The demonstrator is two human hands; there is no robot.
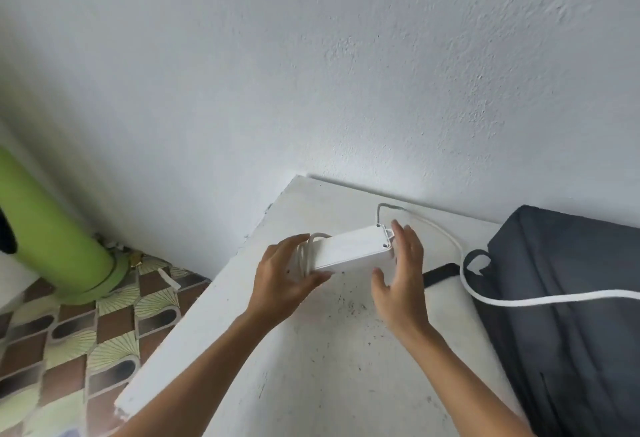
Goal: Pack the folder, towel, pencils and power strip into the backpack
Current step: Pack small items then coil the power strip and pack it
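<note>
Held above the white table (311,350), near its far corner by the wall: one white power strip (349,251), underside up. Gripped at its left end by the left hand (287,277), fingers curled round the body and over a few loops of white cord (519,300) already wound there. Flanked at the other end by the right hand (401,277), open, fingers straight, close beside the end face but, as far as could be told, not clamped on it.

Judged to be the winding of the cord before packing. Best done by keeping the left grip firm over the finished loops, feeding the loose length with the right hand in even turns, and drawing in the slack that trailed across the dark grey backpack (561,315) so nothing snagged on its strap. Plug end out of view, so worth finding before the last turn.

Counted: one power strip, one cord, one backpack lying flat on the table's right side, two hands. No folder, towel or pencils in view. Also seen: one green cylinder (52,229) on the patterned floor.
</note>
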